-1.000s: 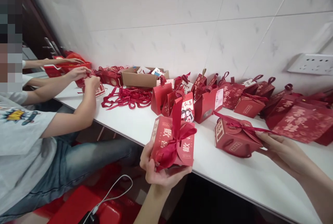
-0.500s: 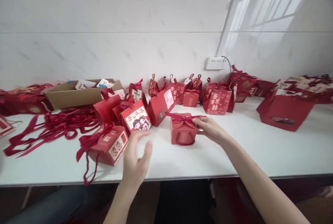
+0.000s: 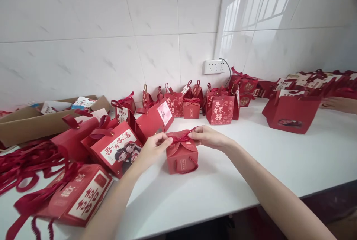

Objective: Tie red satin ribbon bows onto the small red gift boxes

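Observation:
A small red gift box [image 3: 182,155] stands upright on the white table, a dark red ribbon bow [image 3: 181,136] across its top and a cord handle hanging down its front. My left hand [image 3: 157,146] pinches the bow's left side between thumb and fingers. On the right side of the same bow, my right hand [image 3: 205,136] is closed on the ribbon. Just left of my left hand is a red box with a cartoon couple [image 3: 118,149]. Nearer the front left lies a red box with a white label [image 3: 75,195], tilted, its ribbon trailing.
Red boxes [image 3: 221,110] line the tiled wall below a power strip [image 3: 214,67]. A cardboard box [image 3: 22,125] and a ribbon pile [image 3: 25,162] are at left. At right stands a red bag [image 3: 292,112]; another person's hand [image 3: 338,104] is beyond it.
My left hand has moved right and taken hold of the bow's left side. The view has shifted, and another person's hand has come into sight at the right edge.

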